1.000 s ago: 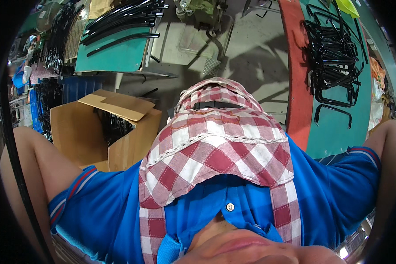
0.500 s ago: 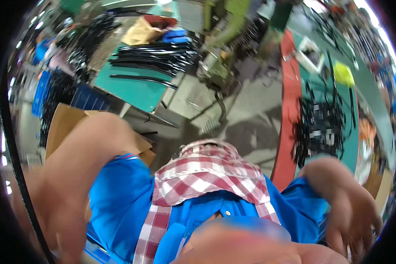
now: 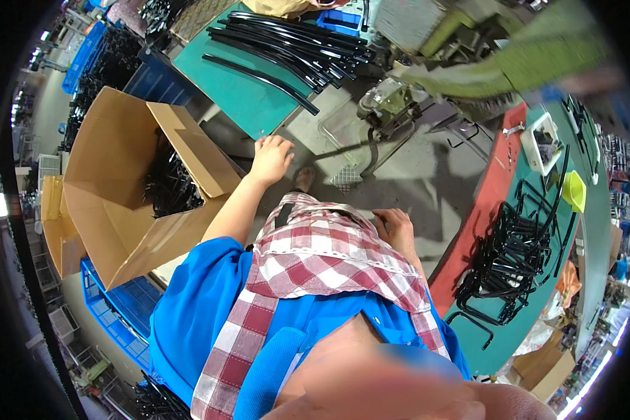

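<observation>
My left hand [image 3: 271,161] is held out in the air, fingers loosely bent and a little apart, with nothing in it. It is nearest to the front corner of a green table [image 3: 255,115], and beside the flap of an open cardboard box [image 3: 112,189] that has black parts [image 3: 169,178] inside. Close to my checked apron [image 3: 315,259], my right hand [image 3: 397,229] hangs with its fingers apart and holds nothing visible. Long black tubes [image 3: 280,49] lie in a bundle on the green table, one separate tube [image 3: 262,78] in front of them.
Ahead stands a green machine [image 3: 392,101] with a foot pedal [image 3: 346,178]. On the right, a red-edged bench [image 3: 472,227] carries a heap of bent black rods [image 3: 514,262], a white tray [image 3: 541,143] and a yellow container [image 3: 574,191]. Blue crates [image 3: 115,297] stand at the left.
Both hands have come from the outer lower sides to in front of my body. The view has shifted and sharpened, bringing the open cardboard box fully into sight.
</observation>
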